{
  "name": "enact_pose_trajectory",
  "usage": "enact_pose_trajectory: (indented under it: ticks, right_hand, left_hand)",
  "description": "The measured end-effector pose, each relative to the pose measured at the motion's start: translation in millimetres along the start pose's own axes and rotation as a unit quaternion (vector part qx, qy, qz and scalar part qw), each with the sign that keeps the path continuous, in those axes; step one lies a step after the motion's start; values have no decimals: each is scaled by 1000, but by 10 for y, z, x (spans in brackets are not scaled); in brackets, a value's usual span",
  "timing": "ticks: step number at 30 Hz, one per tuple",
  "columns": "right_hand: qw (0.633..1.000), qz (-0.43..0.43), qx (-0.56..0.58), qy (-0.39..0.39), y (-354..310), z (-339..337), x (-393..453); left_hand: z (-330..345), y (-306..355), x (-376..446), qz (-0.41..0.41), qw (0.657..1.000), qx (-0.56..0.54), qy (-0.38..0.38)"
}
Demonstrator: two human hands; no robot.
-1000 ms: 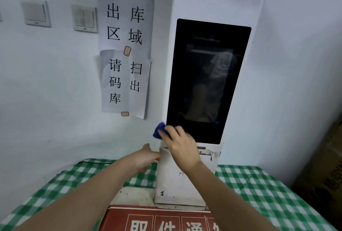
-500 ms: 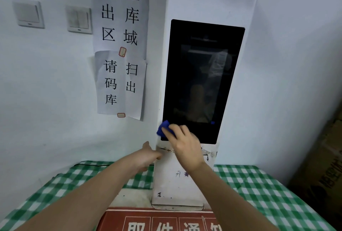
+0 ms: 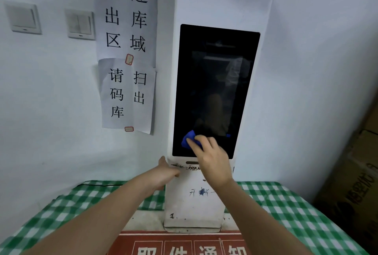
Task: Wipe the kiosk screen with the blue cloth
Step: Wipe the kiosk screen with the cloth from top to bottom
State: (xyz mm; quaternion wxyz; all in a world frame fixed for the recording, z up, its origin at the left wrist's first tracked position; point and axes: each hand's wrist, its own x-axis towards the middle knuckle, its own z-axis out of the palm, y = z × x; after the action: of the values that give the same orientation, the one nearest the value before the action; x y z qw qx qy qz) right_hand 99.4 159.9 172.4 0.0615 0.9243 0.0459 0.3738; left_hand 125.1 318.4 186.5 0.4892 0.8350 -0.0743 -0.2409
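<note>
Moved onto screen [image 3: 214, 91]: R hand [image 3: 212, 162] fingertips pin blue cloth [image 3: 189, 141]; L hand [image 3: 165, 175] flat.

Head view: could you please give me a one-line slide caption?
Right hand presses blue cloth on kiosk screen's lower left corner; left hand steadies the kiosk.

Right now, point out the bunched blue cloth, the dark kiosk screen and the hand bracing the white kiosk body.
bunched blue cloth [image 3: 188, 141]: head view, exposed fold.
dark kiosk screen [image 3: 214, 82]: head view, glass centre.
left hand [image 3: 165, 173]: head view, back of hand.
</note>
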Motion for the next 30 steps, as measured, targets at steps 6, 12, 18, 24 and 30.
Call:
enact_pose_trajectory:
  ticks: [6, 12, 18, 24, 30]
  right_hand:
    - [998, -13, -7, -67, 61, 118, -264]
    - [1000, 1, -8, -13, 177, 20, -284]
    - [998, 52, -3, 33, 296, 59, -282]
    - [1000, 8, -4, -29, 319, 106, -520]
    - [993, 92, 7, 72, 445, -75, -224]
  left_hand:
    - [34, 2, 3, -5, 1000, -1, -3]
    - [20, 2, -66, -2, 1000, 3, 1]
    - [73, 67, -44, 9, 1000, 8, -1]
    - [140, 56, -30, -7, 1000, 9, -8]
    - [164, 89, 57, 5, 1000, -2, 14]
